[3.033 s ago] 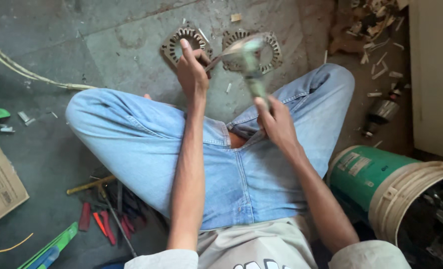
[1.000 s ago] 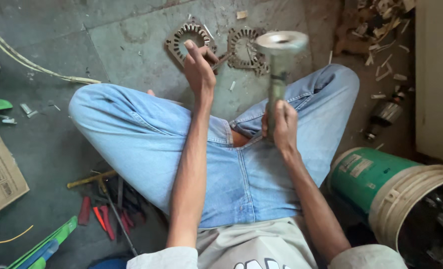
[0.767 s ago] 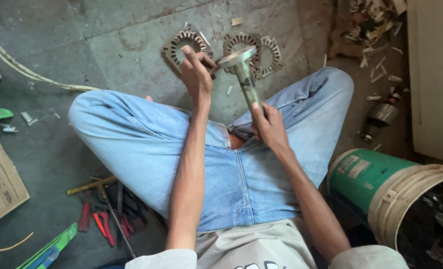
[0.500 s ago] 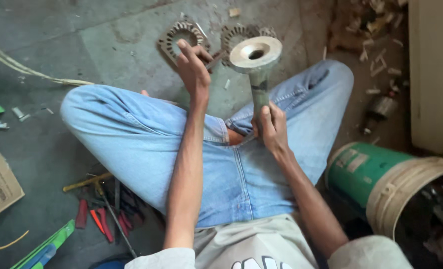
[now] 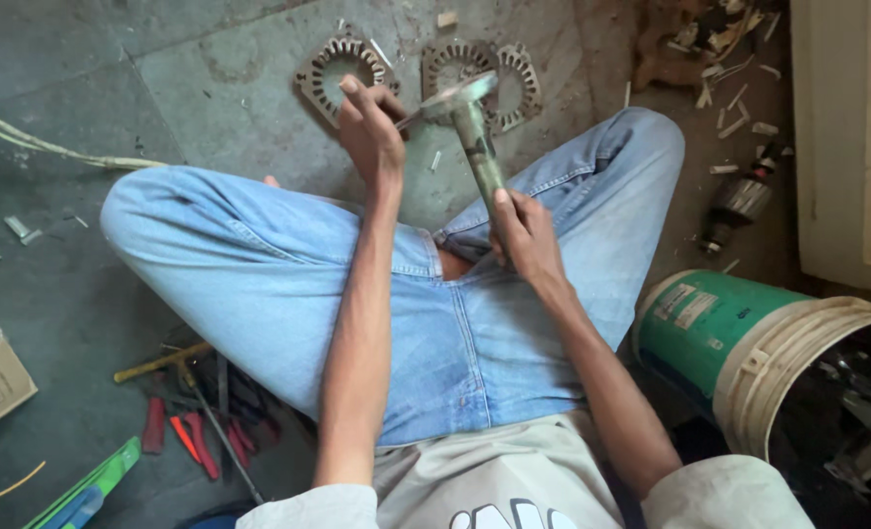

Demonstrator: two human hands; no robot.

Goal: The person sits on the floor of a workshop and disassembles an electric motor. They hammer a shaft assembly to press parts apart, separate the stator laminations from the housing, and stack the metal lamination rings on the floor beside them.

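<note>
The right hand's grip (image 5: 524, 235) was closed around the lower end of a metal shaft (image 5: 483, 157), which rose tilted away from the person's lap and ended in a flared, dish-like head (image 5: 460, 93). The left hand (image 5: 369, 127) was curled shut near that head, pinching what looked like a thin metal piece (image 5: 411, 118) that reached to the rim; what exactly it held was too small to tell. The shaft looked like solid steel, so likely stiff, fairly heavy and top-loaded by the head; its smooth round stem could have turned in the palm, which made the low full-fist hold a sound place to take it. The person sat cross-legged in blue jeans (image 5: 259, 264) on the stone floor (image 5: 210, 88). Beyond the hands two toothed metal rings (image 5: 338, 69) lay flat on the floor. A green bucket (image 5: 739, 343) lay tipped at the right, and red-handled pliers (image 5: 186, 431) lay at the left.
</note>
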